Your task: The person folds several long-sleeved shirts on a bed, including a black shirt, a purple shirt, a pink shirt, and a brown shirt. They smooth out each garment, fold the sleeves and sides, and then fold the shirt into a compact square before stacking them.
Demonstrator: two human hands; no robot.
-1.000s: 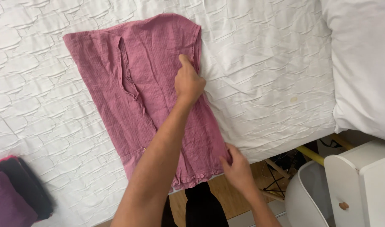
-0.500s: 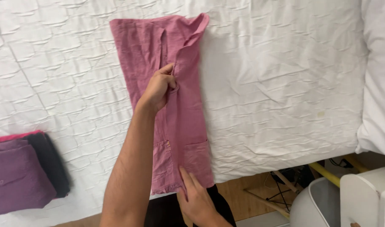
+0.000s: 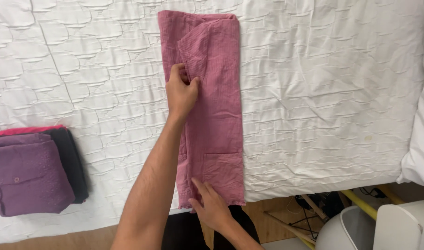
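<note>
The left hand [image 3: 181,94] is closed in a pinch on an inner fold of the pink garment [image 3: 212,92], and the right hand [image 3: 212,206] lies flat with fingers stretched on its near edge, gripping nothing. The garment lies folded in a long narrow strip on the white quilted bed [image 3: 323,92], reaching the near edge. At the far left sits a stack of folded clothes [image 3: 31,171], purple on top.

The pink garment [image 3: 212,106] at the bed's near edge is matt woven cloth with a fine ribbed, crinkled texture and a frayed hem. The white bed cover [image 3: 323,92] is quilted cloth, puffy and creased. At its near left corner, the purple folded garment [image 3: 26,176] looks soft and matt, with small raised dots
</note>
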